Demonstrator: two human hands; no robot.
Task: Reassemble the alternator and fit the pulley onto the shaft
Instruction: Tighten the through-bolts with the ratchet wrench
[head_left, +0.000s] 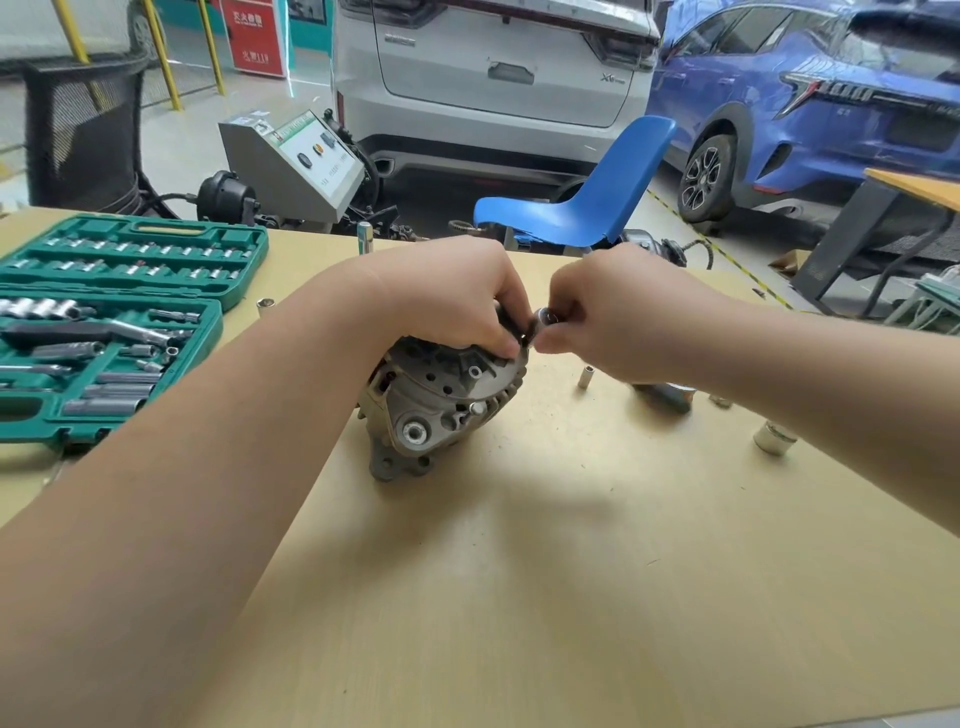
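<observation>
At the middle of the pale wooden tabletop (571, 597) the grey cast-metal alternator (436, 405) lies tilted on its side. The left hand (457, 296) curls over its far end, gripping it. Touching at three o'clock, the right hand (613, 317) pinches a small shiny metal piece (544, 316). An open green plastic socket case (104, 322) sits at nine o'clock; loose silver sockets (774, 437) lie at three o'clock.

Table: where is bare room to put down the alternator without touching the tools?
The widest bare patch of the table is the near half, between the forearms and in front of the alternator. To the left, the green socket set crowds the edge. To the right, loose sockets and a dark tool lie scattered.
</observation>
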